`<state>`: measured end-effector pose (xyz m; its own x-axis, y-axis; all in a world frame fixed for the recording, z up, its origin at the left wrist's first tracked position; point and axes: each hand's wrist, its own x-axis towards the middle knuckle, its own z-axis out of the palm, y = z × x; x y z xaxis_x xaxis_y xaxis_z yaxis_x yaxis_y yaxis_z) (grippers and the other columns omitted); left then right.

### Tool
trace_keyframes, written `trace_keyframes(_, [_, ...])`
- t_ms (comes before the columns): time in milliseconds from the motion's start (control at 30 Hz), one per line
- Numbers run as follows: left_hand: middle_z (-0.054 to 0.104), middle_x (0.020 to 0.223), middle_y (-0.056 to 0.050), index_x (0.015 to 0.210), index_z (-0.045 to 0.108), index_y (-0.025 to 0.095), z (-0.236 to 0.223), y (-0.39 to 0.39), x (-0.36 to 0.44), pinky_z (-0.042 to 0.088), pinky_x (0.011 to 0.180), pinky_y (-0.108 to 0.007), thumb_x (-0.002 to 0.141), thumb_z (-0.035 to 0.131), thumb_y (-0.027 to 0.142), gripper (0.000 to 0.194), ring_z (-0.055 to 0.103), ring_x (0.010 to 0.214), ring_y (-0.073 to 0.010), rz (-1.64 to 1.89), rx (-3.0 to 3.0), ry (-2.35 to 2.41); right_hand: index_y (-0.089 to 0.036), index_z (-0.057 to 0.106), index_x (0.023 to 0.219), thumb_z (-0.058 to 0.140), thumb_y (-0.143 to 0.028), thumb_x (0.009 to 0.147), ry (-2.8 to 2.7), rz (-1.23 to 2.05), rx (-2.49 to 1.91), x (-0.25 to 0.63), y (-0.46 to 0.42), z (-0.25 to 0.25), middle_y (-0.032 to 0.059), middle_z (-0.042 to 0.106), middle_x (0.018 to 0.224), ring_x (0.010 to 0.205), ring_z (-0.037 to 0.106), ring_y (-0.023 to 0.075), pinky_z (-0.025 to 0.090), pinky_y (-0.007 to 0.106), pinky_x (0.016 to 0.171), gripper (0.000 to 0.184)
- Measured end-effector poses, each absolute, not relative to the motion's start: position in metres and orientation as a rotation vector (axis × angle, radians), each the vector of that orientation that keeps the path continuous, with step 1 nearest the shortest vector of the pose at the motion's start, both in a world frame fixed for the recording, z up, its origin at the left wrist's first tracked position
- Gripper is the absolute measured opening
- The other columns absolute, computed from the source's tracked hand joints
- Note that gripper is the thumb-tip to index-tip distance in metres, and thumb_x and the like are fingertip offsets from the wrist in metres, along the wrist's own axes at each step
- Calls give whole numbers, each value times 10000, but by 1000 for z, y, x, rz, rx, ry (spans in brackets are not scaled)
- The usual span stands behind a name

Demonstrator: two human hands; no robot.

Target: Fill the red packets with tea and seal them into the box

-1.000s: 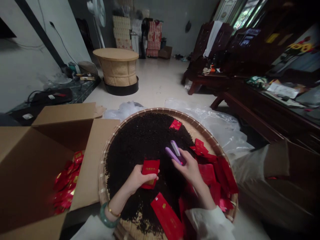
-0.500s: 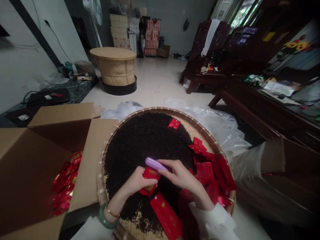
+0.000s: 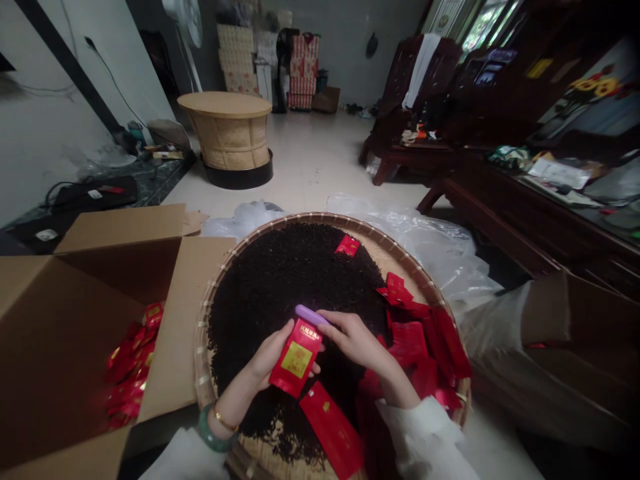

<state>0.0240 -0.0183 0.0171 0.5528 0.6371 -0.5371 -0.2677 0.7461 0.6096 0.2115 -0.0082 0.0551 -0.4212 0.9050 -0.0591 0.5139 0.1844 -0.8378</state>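
My left hand (image 3: 273, 355) is closed around a red tea packet (image 3: 296, 360) with gold lettering and a yellow-gold square, its printed face towards me. Pinched in my right hand (image 3: 353, 337) is a slim purple bag sealer (image 3: 311, 315), lying across the packet's top edge. Both are above a wide bamboo tray (image 3: 425, 267) of dark loose tea leaves (image 3: 280, 273). Just below my hands a flat red packet (image 3: 333, 430) lies on the leaves. More red packets (image 3: 410, 343) are heaped at the tray's right side, and a small one (image 3: 348, 245) is at the far edge of the leaves.
To the left stands an open cardboard box (image 3: 160, 333) with several filled red packets (image 3: 135, 367) inside. Another open box (image 3: 550, 333), lined with plastic, is at the right. Clear plastic sheeting (image 3: 425, 233) lies behind the tray. A dark wooden table (image 3: 500, 220) borders the right side.
My left hand has turned the packet so that its whole front shows, where fingers covered it before. The purple sealer has shifted slightly up along with the packet's top edge.
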Motion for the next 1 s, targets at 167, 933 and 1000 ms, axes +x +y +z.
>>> trace_keyframes(167, [729,810,-193,914,676,26,13,-17,23,532,506,-279,898,406,514,558,669,533,-204,587,504,854,-202,662,1112,419,-417,934,-1970,1186,-1310,210,-6,50,25,711,1004,838,635,205,451,272,779,371])
trace_keyframes(933, [727,865,-187,994,650,52,24,5,27,547,524,-312,891,459,470,471,689,576,-227,611,581,864,-187,713,1035,581,-487,796,-1681,1288,-1374,217,16,35,43,727,986,925,633,276,459,355,828,406])
trace_keyframes(1000, [729,829,-179,1015,644,53,28,15,29,541,514,-312,884,481,460,458,683,551,-225,605,636,844,-182,710,1034,583,-499,793,-1608,1331,-1332,220,19,35,36,727,935,868,636,249,467,329,781,419])
